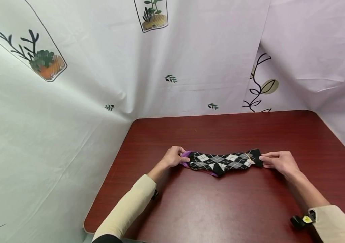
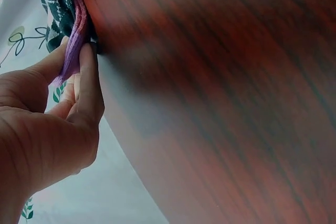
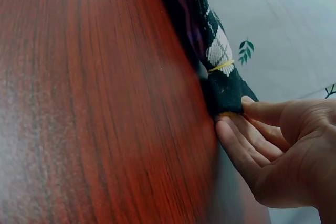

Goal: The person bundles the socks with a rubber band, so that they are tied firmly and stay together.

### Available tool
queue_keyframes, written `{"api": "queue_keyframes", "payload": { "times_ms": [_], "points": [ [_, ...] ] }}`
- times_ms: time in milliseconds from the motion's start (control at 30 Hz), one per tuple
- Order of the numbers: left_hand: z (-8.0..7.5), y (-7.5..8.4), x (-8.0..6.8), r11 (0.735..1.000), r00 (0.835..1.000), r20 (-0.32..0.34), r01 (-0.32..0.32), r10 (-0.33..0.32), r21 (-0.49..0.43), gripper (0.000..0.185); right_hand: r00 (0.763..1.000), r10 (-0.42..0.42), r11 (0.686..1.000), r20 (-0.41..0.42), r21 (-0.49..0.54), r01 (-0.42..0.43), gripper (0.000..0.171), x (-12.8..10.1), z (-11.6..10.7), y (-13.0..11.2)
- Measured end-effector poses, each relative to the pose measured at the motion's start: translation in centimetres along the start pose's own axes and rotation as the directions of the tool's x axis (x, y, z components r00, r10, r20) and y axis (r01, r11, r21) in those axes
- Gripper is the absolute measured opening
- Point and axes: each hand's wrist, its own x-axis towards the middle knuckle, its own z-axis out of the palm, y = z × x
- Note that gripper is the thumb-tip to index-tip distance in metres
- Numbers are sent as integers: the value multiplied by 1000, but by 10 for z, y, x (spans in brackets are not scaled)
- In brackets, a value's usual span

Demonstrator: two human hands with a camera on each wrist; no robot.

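Observation:
A black, grey and white argyle sock (image 1: 221,162) is stretched sideways between both hands, close over the table. Purple fabric (image 1: 185,158) shows at its left end and along its lower edge. My left hand (image 1: 173,157) pinches that purple end between thumb and fingers; the left wrist view shows the purple layers (image 2: 75,51) folded in the grip. At the other end, my right hand (image 1: 281,163) pinches the plain black end between thumb and fingertips. A thin yellow band (image 3: 220,66) wraps the sock just short of the black end (image 3: 227,93).
The reddish-brown wooden table (image 1: 221,209) has rounded corners and a glossy top. White cloth (image 1: 196,60) printed with plants hangs behind it and along the sides. A black wrist device (image 1: 301,221) with a yellow mark sits at the right cuff.

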Motion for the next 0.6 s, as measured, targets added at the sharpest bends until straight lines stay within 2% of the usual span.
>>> {"api": "queue_keyframes", "payload": {
  "times_ms": [133, 300, 433, 600],
  "points": [
    [-1, 0, 0, 995, 999, -39, -3, 7, 99, 23, 1000, -8, 1000, -14, -11, 7, 48, 0, 2, -1],
    [-1, 2, 1, 978, 994, -101, -27, 49, 206, 23, 999, -25, 1000, -38, -18, 24, 44, 0, 4, -1],
    [0, 1, 0, 968, 988, -132, -45, 79, 247, 22, 998, -40, 999, -54, -21, 39, 42, 0, 4, 0],
    [1, 0, -2, 966, 985, -151, -48, 88, 253, 19, 998, -32, 999, -53, 0, 32, 44, 0, 3, 3]
  ]
}}
